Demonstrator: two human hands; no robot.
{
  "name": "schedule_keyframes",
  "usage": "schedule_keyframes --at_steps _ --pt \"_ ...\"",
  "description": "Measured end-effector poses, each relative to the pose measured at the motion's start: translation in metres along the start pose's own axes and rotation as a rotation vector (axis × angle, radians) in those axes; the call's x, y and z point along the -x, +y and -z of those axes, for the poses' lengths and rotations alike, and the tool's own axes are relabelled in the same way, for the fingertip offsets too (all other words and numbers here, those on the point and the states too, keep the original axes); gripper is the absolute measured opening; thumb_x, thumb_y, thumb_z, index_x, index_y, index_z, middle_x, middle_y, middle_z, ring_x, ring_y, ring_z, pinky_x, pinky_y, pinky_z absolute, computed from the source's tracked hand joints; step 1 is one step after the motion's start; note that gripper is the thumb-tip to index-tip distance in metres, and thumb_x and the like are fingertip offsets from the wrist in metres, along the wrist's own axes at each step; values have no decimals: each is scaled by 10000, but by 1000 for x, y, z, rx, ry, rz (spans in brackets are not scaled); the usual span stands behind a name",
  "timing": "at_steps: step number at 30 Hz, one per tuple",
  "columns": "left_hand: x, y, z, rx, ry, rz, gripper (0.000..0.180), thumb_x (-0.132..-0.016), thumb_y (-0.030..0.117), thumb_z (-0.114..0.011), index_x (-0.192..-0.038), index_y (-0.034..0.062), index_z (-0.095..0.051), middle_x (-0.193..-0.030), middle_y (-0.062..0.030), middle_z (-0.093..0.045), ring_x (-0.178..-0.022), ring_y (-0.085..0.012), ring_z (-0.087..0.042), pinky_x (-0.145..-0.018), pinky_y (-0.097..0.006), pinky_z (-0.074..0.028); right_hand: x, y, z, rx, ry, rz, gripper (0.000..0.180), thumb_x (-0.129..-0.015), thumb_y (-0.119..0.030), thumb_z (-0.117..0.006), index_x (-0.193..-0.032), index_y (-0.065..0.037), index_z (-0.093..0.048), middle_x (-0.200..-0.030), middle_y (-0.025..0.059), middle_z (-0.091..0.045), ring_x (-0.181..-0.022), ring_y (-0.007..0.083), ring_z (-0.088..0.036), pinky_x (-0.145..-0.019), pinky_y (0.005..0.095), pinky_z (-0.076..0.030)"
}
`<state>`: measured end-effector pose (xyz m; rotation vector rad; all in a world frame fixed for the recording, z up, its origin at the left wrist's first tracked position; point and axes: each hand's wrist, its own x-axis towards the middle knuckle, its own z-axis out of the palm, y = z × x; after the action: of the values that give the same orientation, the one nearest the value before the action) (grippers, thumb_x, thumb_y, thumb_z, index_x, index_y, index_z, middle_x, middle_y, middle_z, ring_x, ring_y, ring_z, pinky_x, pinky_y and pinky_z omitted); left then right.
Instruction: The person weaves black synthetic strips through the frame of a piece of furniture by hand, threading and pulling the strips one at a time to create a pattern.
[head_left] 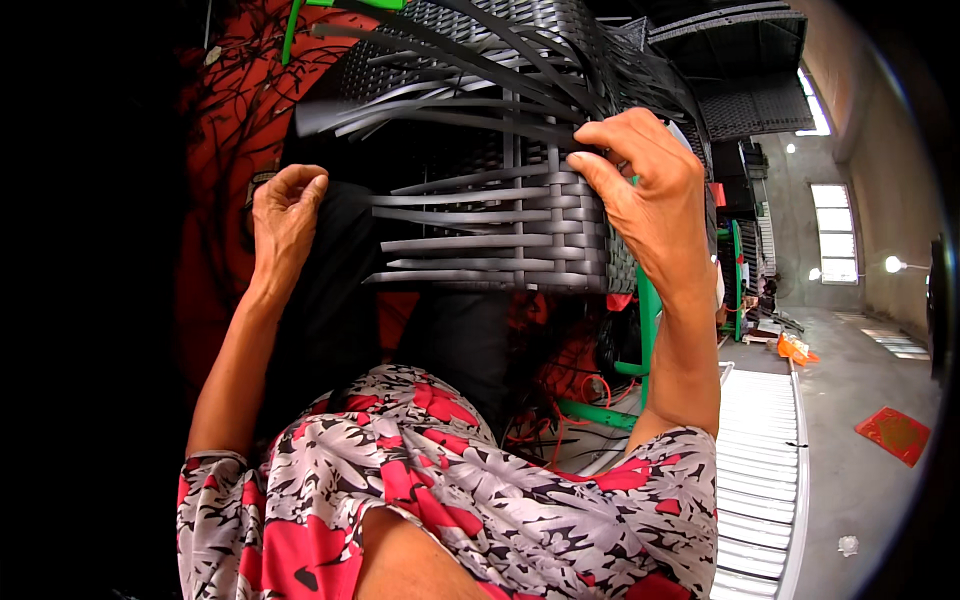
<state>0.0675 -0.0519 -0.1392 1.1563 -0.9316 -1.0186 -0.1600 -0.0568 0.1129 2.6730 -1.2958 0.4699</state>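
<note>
A dark grey woven wicker piece (590, 235) lies over my knees, with several loose flat plastic strips (470, 216) sticking out to the left. My right hand (655, 180) is at its right corner. The thumb and index finger are apart, and the index fingertip meets one dark strip (530, 128) where it enters the weave. My left hand (287, 212) is beside my knee, left of the strip ends. Its fingers are curled with the thumb against them, and nothing shows between them. More loose strips fan out above, one end blurred.
Strip scraps lie on the red floor covering (235, 110) at the left. A green metal frame (648, 320) stands under the work at the right. Farther right are a white slatted rack (755, 470), a red square sheet (893, 435) and an orange object (797, 348) on the concrete floor.
</note>
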Motion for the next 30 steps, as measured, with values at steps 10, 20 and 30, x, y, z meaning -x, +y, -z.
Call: schedule_keyframes --at_steps 10,20,30 --pt "16 114 -59 -198 -200 -541 75 -799 25 -624 -863 32 -663 -749 -50 -619 -698 -202 -574 -685 -311 -411 -12 20 15 -1086 140 -288 142 -803 52 -589 -934 -2 -580 -903 102 -658 -742 120 -618 -590 190 -458" --pt "-20 145 -100 -599 -355 -830 217 -824 28 -535 -1018 -32 -613 -728 -164 -616 -651 -338 -598 -611 -391 -479 -3 0 43 -604 525 -130 317 -915 -126 -593 -1205 1 -574 -759 40 -596 -593 81 -484 -465 189 -347" --pt "-28 158 -108 156 -585 140 116 -827 119 -647 -782 12 -638 -607 7 -520 -455 -54 -422 -394 -211 -296 29 -16 34 257 177 100 191 -731 55 -690 -913 -5 -681 -713 93 -591 -569 193 -559 -516 281 -434"
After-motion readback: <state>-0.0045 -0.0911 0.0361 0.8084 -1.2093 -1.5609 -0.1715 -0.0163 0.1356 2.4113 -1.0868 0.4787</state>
